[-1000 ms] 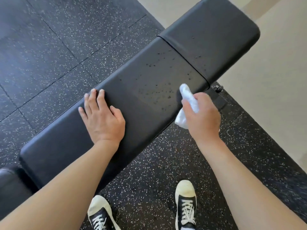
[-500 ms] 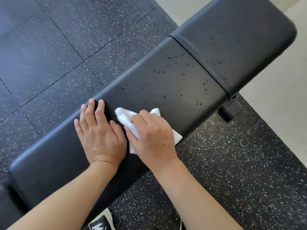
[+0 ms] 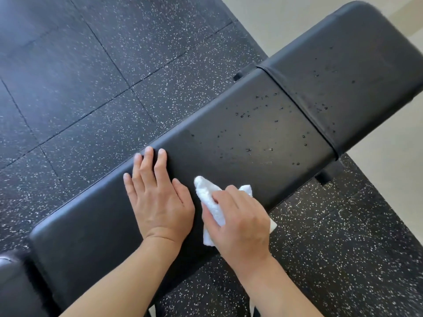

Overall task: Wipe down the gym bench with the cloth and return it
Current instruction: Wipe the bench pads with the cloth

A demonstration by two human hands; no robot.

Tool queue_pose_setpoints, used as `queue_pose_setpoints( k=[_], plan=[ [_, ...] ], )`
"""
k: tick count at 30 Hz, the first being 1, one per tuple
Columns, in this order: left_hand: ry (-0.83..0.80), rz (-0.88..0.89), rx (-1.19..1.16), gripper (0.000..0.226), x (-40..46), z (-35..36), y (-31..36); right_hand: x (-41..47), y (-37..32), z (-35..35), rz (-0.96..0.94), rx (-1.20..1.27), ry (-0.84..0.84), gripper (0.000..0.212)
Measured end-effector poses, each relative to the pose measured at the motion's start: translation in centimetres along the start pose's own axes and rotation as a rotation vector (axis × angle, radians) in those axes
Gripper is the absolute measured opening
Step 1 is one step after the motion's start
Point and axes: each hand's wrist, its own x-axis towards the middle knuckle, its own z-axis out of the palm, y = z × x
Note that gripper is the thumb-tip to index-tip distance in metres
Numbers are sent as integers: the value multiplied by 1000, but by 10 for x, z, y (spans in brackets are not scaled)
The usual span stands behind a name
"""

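A black padded gym bench [image 3: 240,143] runs diagonally from lower left to upper right, its long pad and the wider end pad [image 3: 357,65] dotted with water droplets. My left hand [image 3: 158,197] lies flat on the long pad, fingers straight. Just to its right, my right hand [image 3: 240,220] presses a crumpled white cloth [image 3: 208,197] against the pad near its front edge, fingers curled over it. Most of the cloth is hidden under that hand.
Black speckled rubber floor tiles [image 3: 91,88] surround the bench. A pale floor [image 3: 389,170] begins at the right and top right. Another dark padded surface [image 3: 11,289] shows at the lower left corner. Bench frame parts [image 3: 325,177] stick out below the pad joint.
My right hand brought the cloth from the air right of the bench down onto the pad beside my left hand. The camera view shifted, so the bench sits lower and farther right.
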Motion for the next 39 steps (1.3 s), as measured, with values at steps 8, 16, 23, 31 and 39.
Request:
queue_pose_setpoints(
  k=[8,16,23,31,39],
  plan=[
    [-15,5,20,64,1,-1,-1,118,-26,45,6,46,8,20],
    [-11,12,15,64,1,0,-1,131,-33,58,-92,94,-5,19],
    [0,14,31,65,0,-1,0,-10,33,-33,-88,32,-125,15],
    [-14,9,25,65,2,-2,0,108,-12,36,-57,13,-9,18],
    [-6,13,19,66,1,1,-2,147,-36,61,-100,39,-36,19]
  ],
)
